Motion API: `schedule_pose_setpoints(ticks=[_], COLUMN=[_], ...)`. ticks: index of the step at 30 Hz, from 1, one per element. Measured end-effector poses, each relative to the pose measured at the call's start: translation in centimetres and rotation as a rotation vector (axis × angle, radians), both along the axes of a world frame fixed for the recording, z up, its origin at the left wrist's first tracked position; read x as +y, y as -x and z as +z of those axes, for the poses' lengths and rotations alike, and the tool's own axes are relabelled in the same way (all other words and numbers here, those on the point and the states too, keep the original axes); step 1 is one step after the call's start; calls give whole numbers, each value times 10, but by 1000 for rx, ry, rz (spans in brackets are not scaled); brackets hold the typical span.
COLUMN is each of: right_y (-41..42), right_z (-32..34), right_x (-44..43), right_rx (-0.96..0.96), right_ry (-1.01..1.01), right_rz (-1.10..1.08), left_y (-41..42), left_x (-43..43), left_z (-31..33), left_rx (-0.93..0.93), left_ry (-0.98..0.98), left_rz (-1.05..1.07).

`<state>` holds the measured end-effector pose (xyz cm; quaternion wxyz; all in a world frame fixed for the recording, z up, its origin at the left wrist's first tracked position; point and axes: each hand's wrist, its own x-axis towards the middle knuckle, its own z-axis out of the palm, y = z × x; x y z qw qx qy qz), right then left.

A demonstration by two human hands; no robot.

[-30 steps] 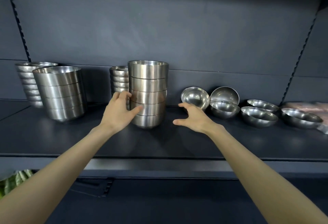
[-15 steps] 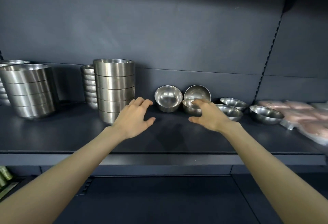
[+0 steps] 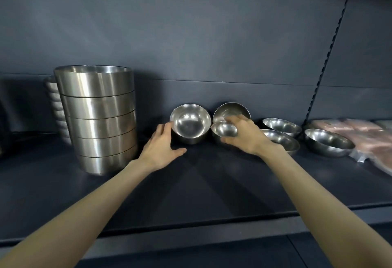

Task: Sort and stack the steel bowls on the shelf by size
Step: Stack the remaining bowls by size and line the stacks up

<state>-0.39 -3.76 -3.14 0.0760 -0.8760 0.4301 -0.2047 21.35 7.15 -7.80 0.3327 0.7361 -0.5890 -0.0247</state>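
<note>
- Your left hand [image 3: 161, 151] lies spread, fingertips touching the left side of a tilted round steel bowl [image 3: 189, 124] on the dark grey shelf [image 3: 191, 193].
- Your right hand [image 3: 244, 136] curls round a smaller shiny steel bowl [image 3: 223, 129] just beside it, thumb in front.
- A tall stack of five straight-sided steel bowls [image 3: 99, 119] stands left of both.

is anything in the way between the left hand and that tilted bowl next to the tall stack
Nothing visible. The left hand is open, its fingers at the left rim of the tilted bowl; the tall stack stands to its left, the small bowl to its right.
</note>
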Motion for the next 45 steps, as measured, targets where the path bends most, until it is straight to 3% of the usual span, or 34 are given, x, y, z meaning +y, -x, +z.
schedule_pose_setpoints(ticks=[14, 23, 28, 37, 45], right_y=[-45, -51, -44, -10, 14], right_z=[-15, -25, -15, -9, 0], right_x=[-41, -50, -40, 10, 90], right_rx=[-73, -258, -423, -847, -1030], right_ry=[-69, -136, -129, -351, -303], right_rz=[134, 229, 285, 311, 292], left_y=[-19, -21, -17, 17, 53], left_x=[-53, -57, -47, 1, 79], left_z=[-14, -22, -12, 12, 22], left_rx=[361, 468, 578, 751, 856], left_ry=[0, 90, 181, 354, 380], left_rz=[17, -16, -73, -284, -369])
